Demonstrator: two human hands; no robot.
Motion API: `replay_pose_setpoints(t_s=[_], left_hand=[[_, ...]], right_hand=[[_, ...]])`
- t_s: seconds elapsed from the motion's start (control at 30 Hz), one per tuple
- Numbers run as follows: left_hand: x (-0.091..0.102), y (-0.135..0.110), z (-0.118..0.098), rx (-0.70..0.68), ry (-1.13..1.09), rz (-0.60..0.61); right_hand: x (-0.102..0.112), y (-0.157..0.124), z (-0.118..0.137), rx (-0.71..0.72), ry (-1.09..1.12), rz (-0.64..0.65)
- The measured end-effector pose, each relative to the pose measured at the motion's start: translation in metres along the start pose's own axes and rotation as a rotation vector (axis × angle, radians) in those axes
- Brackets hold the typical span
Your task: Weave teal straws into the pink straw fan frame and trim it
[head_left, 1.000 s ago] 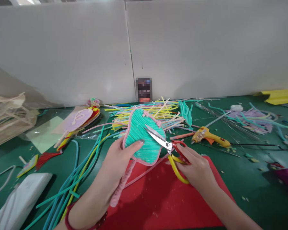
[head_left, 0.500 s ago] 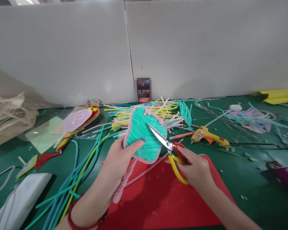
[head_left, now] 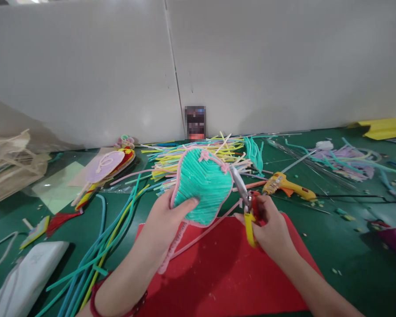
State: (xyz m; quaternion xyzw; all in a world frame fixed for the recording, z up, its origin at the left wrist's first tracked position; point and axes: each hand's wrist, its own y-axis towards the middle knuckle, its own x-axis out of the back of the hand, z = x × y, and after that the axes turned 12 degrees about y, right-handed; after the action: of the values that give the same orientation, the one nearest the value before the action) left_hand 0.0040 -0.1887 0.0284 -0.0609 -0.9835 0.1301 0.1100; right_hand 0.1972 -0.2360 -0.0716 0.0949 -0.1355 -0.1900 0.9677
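A hand fan of teal pipe cleaners, edged in pink and with a pink-wrapped handle, is gripped by my left hand, thumb across its face. Small pink bows sit along its upper right edge. My right hand is closed on scissors with red and yellow handles, their blades pointing up beside the fan's right edge. Beneath both hands lies a red sheet. From near the fan's handle a loose pink pipe cleaner runs up to the right.
Behind the fan is a pile of cut pipe cleaners. To the right lies a yellow glue gun with its cord. A lilac fan, long pipe cleaners and a white box-like object are on the left.
The scissors have moved off the fan's face to its right side and turned more upright. My left hand keeps the fan in nearly the same place.
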Motion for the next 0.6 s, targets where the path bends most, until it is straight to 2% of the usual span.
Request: replay_pose_setpoints(t_s=[0.1, 0.2, 0.4, 0.6], left_hand=[[0.001, 0.001, 0.003, -0.009, 0.015, 0.095], [0.002, -0.001, 0.002, -0.009, 0.022, 0.111], [0.000, -0.009, -0.006, -0.022, 0.017, 0.060], [-0.002, -0.007, -0.003, -0.010, -0.073, 0.055]], right_hand=[[-0.002, -0.002, 0.001, 0.036, -0.095, 0.050], [-0.002, -0.004, -0.002, 0.104, -0.272, 0.101], [0.003, 0.000, -0.008, 0.277, -0.501, 0.107], [0.005, 0.000, -0.007, 0.373, -0.591, 0.128]])
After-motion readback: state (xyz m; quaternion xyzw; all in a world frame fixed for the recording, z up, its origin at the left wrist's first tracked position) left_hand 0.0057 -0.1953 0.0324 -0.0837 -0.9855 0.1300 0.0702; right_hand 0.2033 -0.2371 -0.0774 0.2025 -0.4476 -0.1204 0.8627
